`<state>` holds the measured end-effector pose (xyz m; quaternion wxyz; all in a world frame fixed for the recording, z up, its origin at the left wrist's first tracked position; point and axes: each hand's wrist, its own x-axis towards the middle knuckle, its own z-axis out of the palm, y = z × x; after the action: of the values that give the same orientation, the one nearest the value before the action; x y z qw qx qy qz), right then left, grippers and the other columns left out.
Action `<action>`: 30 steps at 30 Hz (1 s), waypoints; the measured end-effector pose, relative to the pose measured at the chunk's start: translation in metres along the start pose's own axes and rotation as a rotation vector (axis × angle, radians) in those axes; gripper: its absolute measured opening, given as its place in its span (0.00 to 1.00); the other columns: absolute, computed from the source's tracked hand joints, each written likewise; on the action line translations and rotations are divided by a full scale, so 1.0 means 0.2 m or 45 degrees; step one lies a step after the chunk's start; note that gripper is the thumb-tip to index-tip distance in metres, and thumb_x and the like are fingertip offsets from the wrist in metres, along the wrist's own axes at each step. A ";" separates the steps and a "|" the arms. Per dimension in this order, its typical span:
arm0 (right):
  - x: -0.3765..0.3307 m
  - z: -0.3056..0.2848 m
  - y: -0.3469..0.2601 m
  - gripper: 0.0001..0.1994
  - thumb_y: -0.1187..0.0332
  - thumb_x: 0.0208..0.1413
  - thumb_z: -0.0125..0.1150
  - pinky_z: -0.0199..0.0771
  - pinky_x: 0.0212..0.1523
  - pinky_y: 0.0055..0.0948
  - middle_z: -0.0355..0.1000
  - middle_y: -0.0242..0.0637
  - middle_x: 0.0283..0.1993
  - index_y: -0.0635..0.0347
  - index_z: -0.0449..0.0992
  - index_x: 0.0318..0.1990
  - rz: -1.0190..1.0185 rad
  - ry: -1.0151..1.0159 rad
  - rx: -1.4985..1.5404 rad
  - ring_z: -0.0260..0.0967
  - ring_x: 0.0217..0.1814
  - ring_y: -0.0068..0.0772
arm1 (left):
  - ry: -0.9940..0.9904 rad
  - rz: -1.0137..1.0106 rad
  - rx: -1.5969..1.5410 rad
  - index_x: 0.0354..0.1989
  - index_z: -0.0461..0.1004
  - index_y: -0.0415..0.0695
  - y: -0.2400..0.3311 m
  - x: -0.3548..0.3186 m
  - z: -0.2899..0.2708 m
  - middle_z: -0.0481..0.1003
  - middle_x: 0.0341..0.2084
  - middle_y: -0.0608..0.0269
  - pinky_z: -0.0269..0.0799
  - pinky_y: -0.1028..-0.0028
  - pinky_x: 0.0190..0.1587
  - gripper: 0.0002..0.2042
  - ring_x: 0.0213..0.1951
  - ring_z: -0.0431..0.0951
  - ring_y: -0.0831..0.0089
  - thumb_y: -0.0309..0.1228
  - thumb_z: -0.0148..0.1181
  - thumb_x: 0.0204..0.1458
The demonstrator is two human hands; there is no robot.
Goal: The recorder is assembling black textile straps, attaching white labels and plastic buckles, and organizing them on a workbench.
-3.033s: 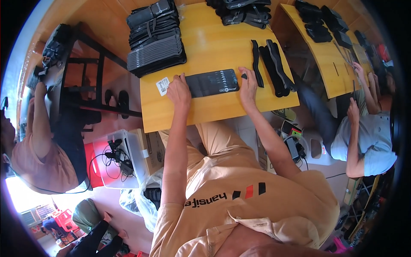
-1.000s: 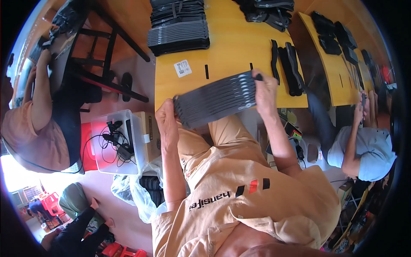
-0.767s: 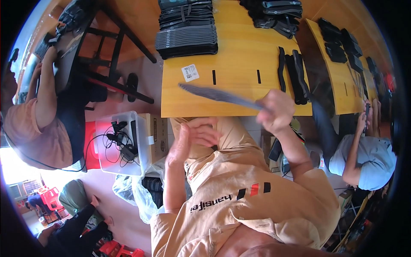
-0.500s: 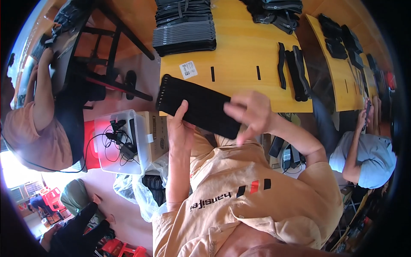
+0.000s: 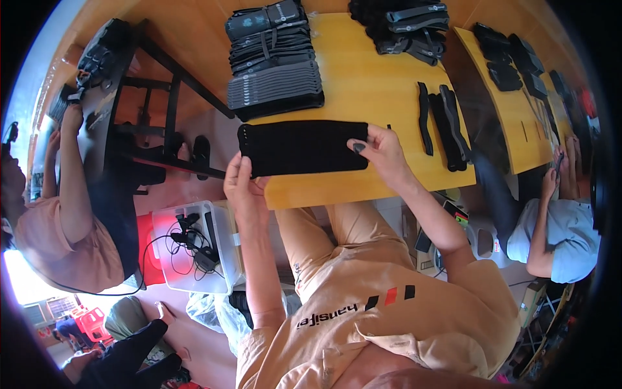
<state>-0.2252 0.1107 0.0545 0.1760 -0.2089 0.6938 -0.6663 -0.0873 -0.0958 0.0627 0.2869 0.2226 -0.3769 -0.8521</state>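
A flat, rectangular black fabric band (image 5: 301,148) is stretched level over the near edge of the yellow table (image 5: 363,189), with a row of small pale marks along its left end. My left hand (image 5: 242,188) is closed on its lower left corner, the fingers partly behind it. At the other end my right hand (image 5: 385,155) pinches the band, thumb on the front. A small dark patch (image 5: 358,148) shows at the right thumb's tip; whether it is a cover or a loose piece I cannot tell. Beyond the band stands a tall stack of folded grey-and-black fabric pieces (image 5: 275,87).
Black and grey strips (image 5: 447,126) lie at the table's right, with more folded pieces (image 5: 414,35) behind. A clear plastic bin (image 5: 223,275) of cables stands lower left. Co-workers sit left, in a pink shirt (image 5: 81,236), and right, in a light blue shirt (image 5: 570,236).
The band has turned from slanting to level and sits farther over the table. My right hand has gone from a blurred sweep near its end to gripping that end.
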 end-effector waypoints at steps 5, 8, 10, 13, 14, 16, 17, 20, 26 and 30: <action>0.32 0.10 -0.09 0.12 0.74 0.47 0.64 0.66 0.26 0.21 0.57 0.27 0.22 0.66 0.67 0.37 -0.180 0.099 -0.011 0.54 0.20 0.15 | 0.223 0.090 0.485 0.39 0.71 0.41 0.10 0.34 -0.01 0.72 0.27 0.70 0.71 0.81 0.24 0.09 0.23 0.71 0.83 0.27 0.60 0.49; 0.56 0.14 -0.03 0.20 0.71 0.43 0.66 0.67 0.30 0.26 0.62 0.32 0.25 0.59 0.69 0.46 -0.242 0.156 -0.261 0.61 0.24 0.23 | 0.220 0.133 0.726 0.37 0.73 0.40 0.14 0.57 -0.01 0.70 0.25 0.71 0.67 0.83 0.24 0.10 0.22 0.68 0.84 0.28 0.63 0.46; 0.68 0.16 -0.01 0.21 0.70 0.42 0.67 0.67 0.31 0.28 0.63 0.33 0.26 0.58 0.69 0.46 -0.202 0.180 -0.408 0.62 0.26 0.27 | 0.216 0.140 0.800 0.36 0.73 0.40 0.14 0.69 0.01 0.70 0.25 0.70 0.66 0.83 0.23 0.10 0.23 0.68 0.84 0.28 0.63 0.46; 0.80 0.20 0.01 0.23 0.65 0.41 0.67 0.67 0.38 0.33 0.66 0.38 0.28 0.57 0.69 0.47 -0.137 0.190 -0.640 0.67 0.35 0.37 | 0.225 0.162 0.887 0.35 0.74 0.39 0.12 0.85 -0.03 0.71 0.23 0.70 0.66 0.83 0.24 0.11 0.23 0.69 0.83 0.29 0.65 0.43; 0.81 0.21 0.02 0.22 0.65 0.43 0.66 0.67 0.40 0.35 0.67 0.41 0.31 0.58 0.69 0.47 -0.201 0.221 -0.733 0.67 0.39 0.40 | 0.222 0.211 0.948 0.34 0.75 0.39 0.10 0.91 -0.05 0.71 0.22 0.69 0.66 0.83 0.24 0.11 0.23 0.70 0.82 0.29 0.65 0.43; 0.84 0.23 0.04 0.22 0.64 0.44 0.65 0.67 0.43 0.37 0.68 0.43 0.34 0.59 0.69 0.48 -0.257 0.252 -0.828 0.68 0.43 0.43 | 0.216 0.251 1.012 0.34 0.75 0.38 0.08 0.97 -0.09 0.72 0.22 0.68 0.67 0.83 0.24 0.11 0.23 0.70 0.81 0.29 0.65 0.42; 0.84 0.24 0.05 0.22 0.64 0.45 0.64 0.67 0.45 0.39 0.67 0.45 0.38 0.60 0.69 0.48 -0.252 0.255 -0.856 0.66 0.46 0.46 | 0.243 0.288 1.058 0.33 0.76 0.38 0.08 0.99 -0.10 0.72 0.21 0.68 0.67 0.82 0.25 0.11 0.23 0.71 0.81 0.29 0.65 0.42; 0.83 0.25 0.05 0.23 0.64 0.45 0.63 0.67 0.46 0.41 0.65 0.48 0.43 0.62 0.68 0.49 -0.197 0.254 -0.930 0.65 0.48 0.50 | 0.281 0.330 1.214 0.33 0.76 0.37 0.05 1.00 -0.11 0.74 0.21 0.66 0.67 0.80 0.26 0.11 0.23 0.71 0.80 0.29 0.65 0.41; 0.79 0.26 0.10 0.21 0.64 0.47 0.61 0.68 0.42 0.42 0.61 0.48 0.43 0.63 0.69 0.49 -0.187 0.279 -1.072 0.66 0.45 0.50 | 0.318 0.439 1.477 0.34 0.76 0.35 0.00 0.96 -0.12 0.75 0.21 0.63 0.68 0.76 0.32 0.14 0.25 0.73 0.76 0.31 0.66 0.41; 0.78 0.26 0.10 0.19 0.64 0.49 0.59 0.68 0.40 0.42 0.61 0.47 0.42 0.63 0.69 0.47 -0.292 0.320 -1.064 0.66 0.43 0.50 | 0.311 0.542 1.495 0.36 0.75 0.35 0.00 0.95 -0.13 0.75 0.21 0.61 0.69 0.74 0.34 0.17 0.27 0.74 0.73 0.35 0.66 0.42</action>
<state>-0.3314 -0.0152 0.0365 -0.0842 -0.2550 0.8917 -0.3643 -0.2119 -0.2326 0.0160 0.3212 0.3586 -0.7818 -0.3964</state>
